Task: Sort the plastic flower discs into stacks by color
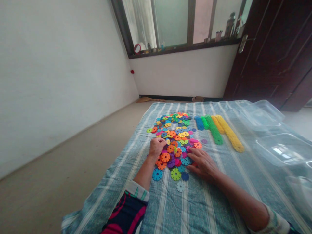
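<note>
Discs [165, 157], slotted plastic ones in loads of colors, are heaped between the two hands and scattered out ahead of them. Left hand [157, 147] is at the pile's left edge, thumb and fingers pinched together right at a small yellow disc [168, 142]; honestly can't tell if it's gripped. Right hand [203, 164] lies palm down across from it, fingers loosely spread, tips on the pile, not closed around anything. Ahead and right of that hand: overlapping blue [199, 123], green [214, 131] and yellow rows [230, 135], then clear tubs [275, 148] farther right.
</note>
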The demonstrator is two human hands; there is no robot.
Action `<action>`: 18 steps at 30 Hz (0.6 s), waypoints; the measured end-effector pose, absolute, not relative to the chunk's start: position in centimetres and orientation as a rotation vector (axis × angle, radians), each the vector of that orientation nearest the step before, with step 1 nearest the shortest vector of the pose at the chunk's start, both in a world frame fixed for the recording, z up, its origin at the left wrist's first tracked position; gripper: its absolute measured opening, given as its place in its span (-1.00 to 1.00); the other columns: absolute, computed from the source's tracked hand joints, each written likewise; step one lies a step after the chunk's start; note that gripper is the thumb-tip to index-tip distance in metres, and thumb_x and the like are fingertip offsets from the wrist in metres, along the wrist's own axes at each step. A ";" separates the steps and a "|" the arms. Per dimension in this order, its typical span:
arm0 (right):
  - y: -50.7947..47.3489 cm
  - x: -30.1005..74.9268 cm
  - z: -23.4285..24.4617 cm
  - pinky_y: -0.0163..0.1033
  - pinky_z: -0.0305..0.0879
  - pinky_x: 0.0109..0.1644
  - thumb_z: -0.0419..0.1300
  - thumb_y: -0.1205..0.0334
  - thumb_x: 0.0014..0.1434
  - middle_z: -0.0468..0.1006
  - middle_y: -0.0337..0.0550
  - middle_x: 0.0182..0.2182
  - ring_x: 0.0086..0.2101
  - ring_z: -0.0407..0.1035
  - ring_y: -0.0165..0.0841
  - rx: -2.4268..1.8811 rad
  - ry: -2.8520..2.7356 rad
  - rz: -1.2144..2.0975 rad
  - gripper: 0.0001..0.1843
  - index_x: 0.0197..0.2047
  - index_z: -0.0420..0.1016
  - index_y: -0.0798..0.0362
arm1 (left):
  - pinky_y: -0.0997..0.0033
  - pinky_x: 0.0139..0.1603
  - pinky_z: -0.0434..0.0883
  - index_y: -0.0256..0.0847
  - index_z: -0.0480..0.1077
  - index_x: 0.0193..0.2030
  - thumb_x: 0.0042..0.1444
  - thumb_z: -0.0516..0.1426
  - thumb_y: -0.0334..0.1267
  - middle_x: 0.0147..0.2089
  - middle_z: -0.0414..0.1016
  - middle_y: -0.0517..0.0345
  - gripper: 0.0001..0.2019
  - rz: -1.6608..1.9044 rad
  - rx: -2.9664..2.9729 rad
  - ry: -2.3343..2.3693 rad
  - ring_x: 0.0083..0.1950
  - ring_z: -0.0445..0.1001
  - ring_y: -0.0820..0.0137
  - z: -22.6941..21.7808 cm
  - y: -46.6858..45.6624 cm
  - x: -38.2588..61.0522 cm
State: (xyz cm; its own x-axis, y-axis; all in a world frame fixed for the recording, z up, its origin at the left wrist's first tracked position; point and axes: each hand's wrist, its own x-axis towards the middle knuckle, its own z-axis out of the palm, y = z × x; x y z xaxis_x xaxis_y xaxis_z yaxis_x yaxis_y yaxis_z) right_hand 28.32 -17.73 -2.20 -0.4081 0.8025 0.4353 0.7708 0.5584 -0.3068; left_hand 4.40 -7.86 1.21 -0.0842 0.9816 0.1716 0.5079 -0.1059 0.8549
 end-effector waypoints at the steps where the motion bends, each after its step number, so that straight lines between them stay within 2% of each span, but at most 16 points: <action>1: -17.7 28.3 -2.2 0.11 0.25 0.19 0.21 0.03 0.18 0.37 0.06 0.20 0.16 0.27 -0.06 -1.257 -2.247 0.072 -0.55 0.10 0.47 0.01 | 0.48 -0.44 0.24 -0.25 0.45 -0.56 -0.12 0.15 -0.20 -0.56 0.44 0.23 -0.84 1.125 1.662 1.614 -0.49 0.35 0.46 1.3 -7.9 4.3; 8: -17.9 28.4 -2.1 0.10 0.26 0.20 0.19 0.03 0.21 0.39 0.06 0.19 0.16 0.28 -0.07 -1.263 -2.240 0.063 -0.56 0.10 0.47 0.03 | 0.46 -0.33 0.30 -0.21 0.35 -0.57 -0.04 0.09 -0.26 -0.54 0.39 0.24 -0.85 1.194 1.804 1.580 -0.43 0.36 0.45 1.5 -7.9 4.1; 18: -17.8 28.6 -2.1 0.04 0.32 0.16 0.19 0.03 0.21 0.44 0.09 0.13 0.11 0.35 -0.11 -1.250 -2.147 0.129 -0.61 0.02 0.51 0.05 | 0.45 -0.29 0.31 -0.19 0.33 -0.50 -0.01 0.11 -0.15 -0.52 0.35 0.27 -0.83 1.312 1.678 1.452 -0.42 0.32 0.44 2.3 -8.5 3.6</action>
State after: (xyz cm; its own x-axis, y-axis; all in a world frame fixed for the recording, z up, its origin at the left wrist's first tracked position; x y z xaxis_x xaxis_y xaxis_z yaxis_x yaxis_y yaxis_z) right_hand 28.58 -17.80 -2.12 -0.3409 0.8093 0.4783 0.7461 0.5425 -0.3862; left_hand 3.55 -8.51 2.30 -0.0634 0.9486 0.3100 0.4043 -0.2595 0.8771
